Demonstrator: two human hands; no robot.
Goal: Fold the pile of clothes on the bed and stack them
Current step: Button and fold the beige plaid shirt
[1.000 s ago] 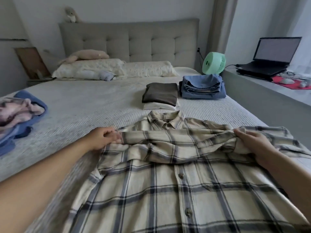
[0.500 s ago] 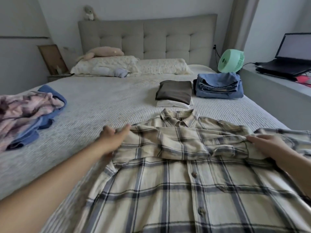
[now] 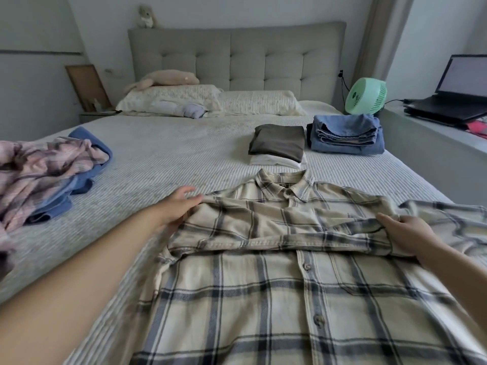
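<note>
A cream plaid button shirt lies face up on the bed, collar away from me, with one sleeve folded across its chest. My left hand lies with straight fingers at the shirt's left shoulder edge. My right hand rests on the folded sleeve near the right shoulder, its fingers bent over the cloth. Unfolded clothes, a pink plaid piece on a blue one, lie in a pile at the left. Beyond the collar are two folded stacks: a dark brown garment on white ones and folded denim.
Pillows and a soft toy lie at the padded headboard. A green fan stands at the bed's far right corner. A laptop sits on the grey ledge along the right side.
My left hand has let go of the sleeve end and now lies flat with straight fingers at the shoulder. The sleeve has settled flatter across the chest. My view has shifted left.
</note>
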